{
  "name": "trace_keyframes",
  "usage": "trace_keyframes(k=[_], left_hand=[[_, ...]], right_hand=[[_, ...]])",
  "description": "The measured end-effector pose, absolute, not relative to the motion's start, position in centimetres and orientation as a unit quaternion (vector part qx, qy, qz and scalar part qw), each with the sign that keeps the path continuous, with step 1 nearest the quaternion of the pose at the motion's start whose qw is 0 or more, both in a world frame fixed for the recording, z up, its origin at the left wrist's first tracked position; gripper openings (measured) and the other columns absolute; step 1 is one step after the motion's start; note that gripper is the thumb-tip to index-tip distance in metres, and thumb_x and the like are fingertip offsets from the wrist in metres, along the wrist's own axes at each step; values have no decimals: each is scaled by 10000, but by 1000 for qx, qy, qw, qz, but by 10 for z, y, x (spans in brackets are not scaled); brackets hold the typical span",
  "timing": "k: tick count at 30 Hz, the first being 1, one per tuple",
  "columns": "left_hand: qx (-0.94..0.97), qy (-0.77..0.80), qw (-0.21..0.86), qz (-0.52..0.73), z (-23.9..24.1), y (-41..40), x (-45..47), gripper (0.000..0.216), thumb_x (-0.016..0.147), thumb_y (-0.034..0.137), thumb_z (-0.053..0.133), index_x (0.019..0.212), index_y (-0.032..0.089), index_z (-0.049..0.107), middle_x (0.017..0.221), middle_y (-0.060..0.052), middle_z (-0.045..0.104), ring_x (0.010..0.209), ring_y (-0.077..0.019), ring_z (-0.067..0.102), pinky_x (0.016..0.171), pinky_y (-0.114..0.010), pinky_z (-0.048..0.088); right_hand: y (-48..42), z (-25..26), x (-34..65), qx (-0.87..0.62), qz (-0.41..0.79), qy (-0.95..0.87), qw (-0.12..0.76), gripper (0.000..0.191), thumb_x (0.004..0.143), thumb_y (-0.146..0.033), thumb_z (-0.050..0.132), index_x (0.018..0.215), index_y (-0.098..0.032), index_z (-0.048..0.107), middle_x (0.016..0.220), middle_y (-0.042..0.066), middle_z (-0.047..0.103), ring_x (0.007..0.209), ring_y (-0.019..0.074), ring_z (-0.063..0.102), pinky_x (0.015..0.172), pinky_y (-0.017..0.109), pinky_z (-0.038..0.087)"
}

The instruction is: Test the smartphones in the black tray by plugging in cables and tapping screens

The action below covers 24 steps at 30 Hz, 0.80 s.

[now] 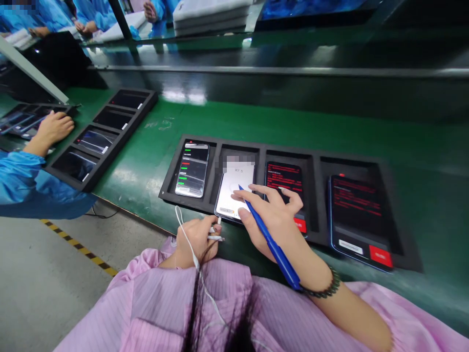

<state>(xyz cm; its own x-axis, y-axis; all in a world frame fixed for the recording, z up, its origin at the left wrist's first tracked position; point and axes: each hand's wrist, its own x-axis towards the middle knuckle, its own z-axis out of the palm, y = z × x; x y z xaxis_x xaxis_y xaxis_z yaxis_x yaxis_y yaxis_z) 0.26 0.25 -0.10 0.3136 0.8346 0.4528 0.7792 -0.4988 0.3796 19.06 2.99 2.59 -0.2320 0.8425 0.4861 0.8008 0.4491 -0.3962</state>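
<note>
In front of me lies a black foam tray (pixel 215 183) with a smartphone in each of its compartments. My right hand (pixel 273 215) holds a blue pen (pixel 269 239), its tip over the white-lit screen of the second phone (pixel 238 183). Just below that phone's near edge, my left hand (pixel 198 237) is closed on a white earphone cable (pixel 179 215), with small white ends poking out by the thumb. The leftmost phone (pixel 192 171) shows green and red lines on dark. Red text fills the third phone (pixel 282 178), partly behind my right hand, and the rightmost phone (pixel 357 215).
On the left stands another foam tray (pixel 120 142) of dark-screened phones. Beside it, a co-worker's hand (pixel 54 128) in a blue sleeve rests near more phones. A raised ledge (pixel 256 71) runs along the back of the green table (pixel 172 117). Other people in blue work beyond it.
</note>
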Motion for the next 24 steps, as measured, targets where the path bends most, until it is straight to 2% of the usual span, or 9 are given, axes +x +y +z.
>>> trace_keyframes(k=[8, 12, 19, 24], left_hand=[[814, 493, 20, 307, 0, 4, 2, 268, 1003, 217, 399, 935, 191, 656, 653, 3, 719, 541, -156, 679, 526, -258, 474], [808, 499, 16, 313, -1, 4, 2, 266, 995, 219, 413, 911, 193, 663, 621, 4, 696, 517, -157, 667, 509, -255, 459], [804, 503, 11, 315, 1, 6, 4, 267, 973, 214, 415, 898, 198, 670, 601, 3, 685, 492, -145, 649, 492, -245, 450], [810, 499, 20, 307, 1, 5, 3, 250, 966, 198, 410, 919, 188, 655, 644, -1, 711, 522, -145, 668, 514, -242, 475]], right_hand=[[27, 27, 192, -497, 62, -781, 374, 288, 1019, -283, 423, 1144, -277, 682, 947, -8, 770, 1103, 233, 615, 1033, 469, 204], [25, 32, 195, -477, 67, -784, 390, 300, 1027, -289, 413, 1113, -259, 699, 891, -7, 751, 1008, 208, 609, 993, 447, 224], [26, 36, 194, -483, 55, -781, 392, 260, 1012, -233, 490, 989, -258, 747, 846, -8, 736, 878, 164, 595, 926, 415, 274], [26, 33, 190, -468, 14, -799, 376, 190, 1015, -244, 544, 984, -267, 730, 956, -14, 768, 1051, 210, 615, 977, 431, 230]])
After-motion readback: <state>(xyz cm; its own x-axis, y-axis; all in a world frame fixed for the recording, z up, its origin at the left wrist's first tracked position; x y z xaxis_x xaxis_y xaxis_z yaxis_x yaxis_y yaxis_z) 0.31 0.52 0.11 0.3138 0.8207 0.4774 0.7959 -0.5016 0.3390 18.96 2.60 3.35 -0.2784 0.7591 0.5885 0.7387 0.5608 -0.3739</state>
